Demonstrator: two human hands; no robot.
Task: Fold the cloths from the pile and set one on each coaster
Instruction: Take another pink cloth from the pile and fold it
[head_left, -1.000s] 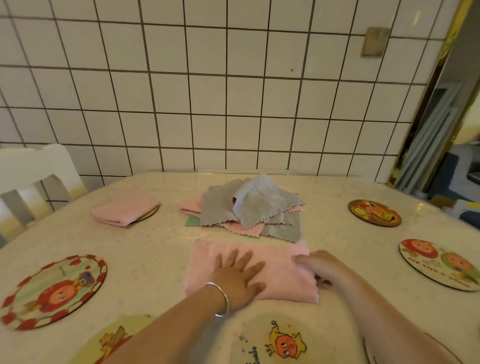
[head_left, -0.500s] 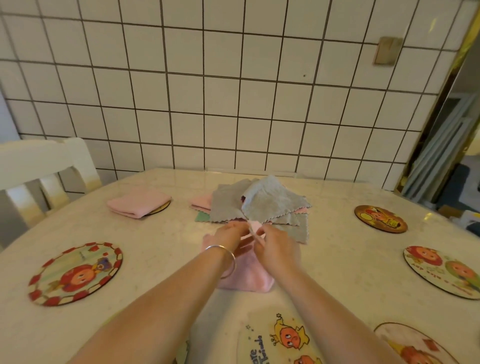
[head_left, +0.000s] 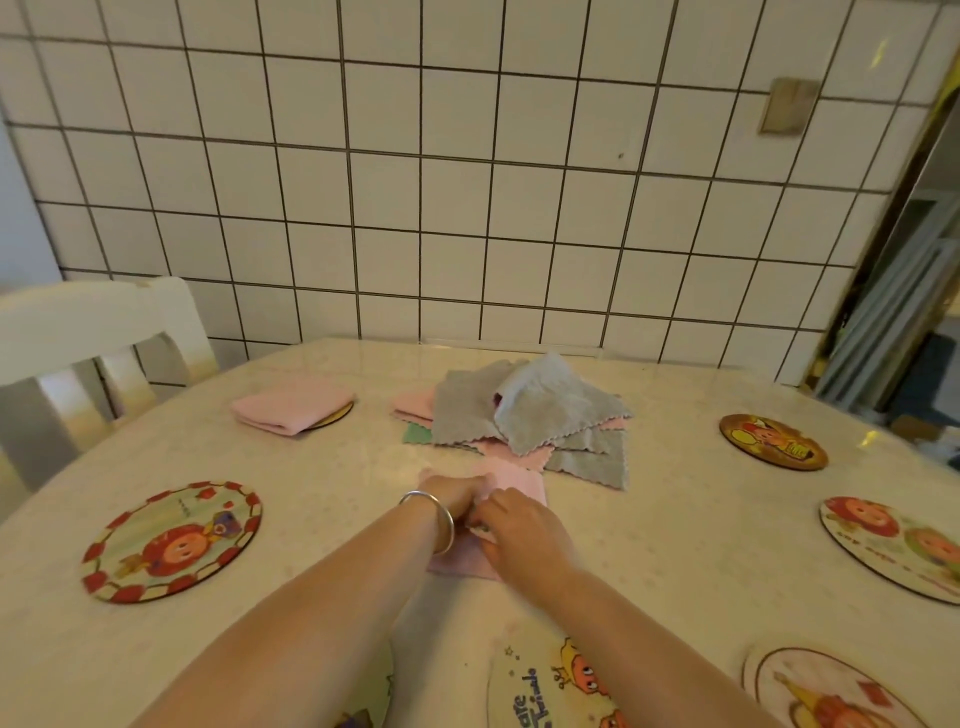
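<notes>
1. Table (head_left: 675, 545): carries the cloth pile (head_left: 524, 415) and several coasters; one far-left coaster (head_left: 332, 415) already bears a folded cloth.
2. Pink cloth (head_left: 519, 480): lies just before the pile, mid-fold; judged next: finish the fold, carry it to a bare coaster (head_left: 171, 540).
3. Left hand (head_left: 452, 496) and right hand (head_left: 519, 535): together atop it, fingers curled, apparently pinching its edge.

Bare table (head_left: 675, 525) lies open right of the hands toward the dark coaster (head_left: 772, 442), while the cloth pile (head_left: 530, 415) blocks straight ahead
</notes>
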